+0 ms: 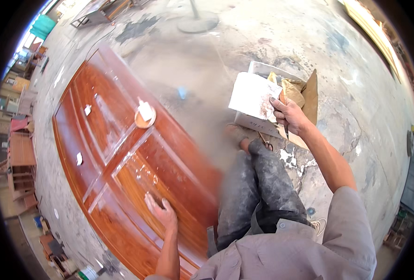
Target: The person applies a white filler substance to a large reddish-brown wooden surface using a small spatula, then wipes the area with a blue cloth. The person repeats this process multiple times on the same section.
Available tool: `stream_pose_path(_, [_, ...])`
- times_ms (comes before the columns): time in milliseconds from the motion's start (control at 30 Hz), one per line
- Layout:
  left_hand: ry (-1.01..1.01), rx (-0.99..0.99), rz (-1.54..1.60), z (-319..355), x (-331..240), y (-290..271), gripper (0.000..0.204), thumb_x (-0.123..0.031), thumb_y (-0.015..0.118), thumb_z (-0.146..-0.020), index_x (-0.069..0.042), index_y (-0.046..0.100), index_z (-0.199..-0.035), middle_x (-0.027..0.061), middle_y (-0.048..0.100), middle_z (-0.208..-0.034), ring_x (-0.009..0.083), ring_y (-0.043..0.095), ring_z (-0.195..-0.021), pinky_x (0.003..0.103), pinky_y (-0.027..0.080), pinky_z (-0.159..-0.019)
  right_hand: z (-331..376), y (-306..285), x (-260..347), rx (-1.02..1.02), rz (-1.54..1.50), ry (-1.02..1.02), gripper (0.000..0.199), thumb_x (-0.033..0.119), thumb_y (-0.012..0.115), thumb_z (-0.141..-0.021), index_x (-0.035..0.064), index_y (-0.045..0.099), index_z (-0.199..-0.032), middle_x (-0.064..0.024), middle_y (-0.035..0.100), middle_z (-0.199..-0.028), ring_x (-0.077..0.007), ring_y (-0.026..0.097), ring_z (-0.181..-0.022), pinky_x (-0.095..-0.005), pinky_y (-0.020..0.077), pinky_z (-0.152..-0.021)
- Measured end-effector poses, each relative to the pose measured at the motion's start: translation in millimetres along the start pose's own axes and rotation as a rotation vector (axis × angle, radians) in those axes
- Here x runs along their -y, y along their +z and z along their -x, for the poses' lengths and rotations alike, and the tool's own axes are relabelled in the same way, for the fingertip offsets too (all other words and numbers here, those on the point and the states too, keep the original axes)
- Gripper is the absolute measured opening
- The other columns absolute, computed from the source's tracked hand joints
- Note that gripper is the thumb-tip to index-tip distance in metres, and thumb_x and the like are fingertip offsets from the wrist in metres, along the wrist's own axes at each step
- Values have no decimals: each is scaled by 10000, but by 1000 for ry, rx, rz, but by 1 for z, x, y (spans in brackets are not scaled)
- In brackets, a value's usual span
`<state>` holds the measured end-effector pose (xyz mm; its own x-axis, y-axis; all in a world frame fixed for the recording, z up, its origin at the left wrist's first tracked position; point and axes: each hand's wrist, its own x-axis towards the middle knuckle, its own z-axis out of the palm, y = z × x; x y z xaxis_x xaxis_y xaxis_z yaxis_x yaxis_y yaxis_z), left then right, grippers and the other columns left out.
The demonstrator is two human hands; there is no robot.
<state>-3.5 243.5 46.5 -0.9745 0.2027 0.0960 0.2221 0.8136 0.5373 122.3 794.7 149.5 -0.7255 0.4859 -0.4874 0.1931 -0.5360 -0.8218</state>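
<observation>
A large reddish-brown panelled wooden door (179,149) lies to my left, with white smears and specks along its grooves. My left hand (161,212) rests on its near part with the fingers apart, holding nothing. In my right hand (291,115) is a square white sheet (246,95) with brownish stains near my thumb. The same hand grips a thin tool (286,130), its orange-brown end above the fist and its dark pointed end below. On the door stands a round tan dish (140,123) with a white tube-like container (146,110) in it.
A white box (253,122) with crumpled brown paper (294,93) stands beyond my feet, against brown cardboard (312,88). Scissors (265,141) lie near my leg. Small white scraps (79,158) lie on the door. A round stand base (197,23) and a bench (97,16) are farther off.
</observation>
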Motion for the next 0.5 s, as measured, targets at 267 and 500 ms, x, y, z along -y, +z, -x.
stream_pose_path(267, [-748,409,1365,-15,-148,32,440,-175,583,-1095,50,487,-1461,171,683,-1302,258,680,-1202,399,550,-1058,57,182,-120,20,-307,396,113,192,639,-1080,133,577,-1154,73,517,-860,-8,398,-580,-170,226,-406])
stream_pose_path(500, [-449,331,1031,-65,-103,79,541,-38,631,-1008,-24,478,-1526,124,672,-1284,203,669,-1133,331,565,-996,88,211,-173,122,-218,588,252,353,556,-1108,126,566,-1219,15,601,-921,-34,380,-576,-197,255,-428])
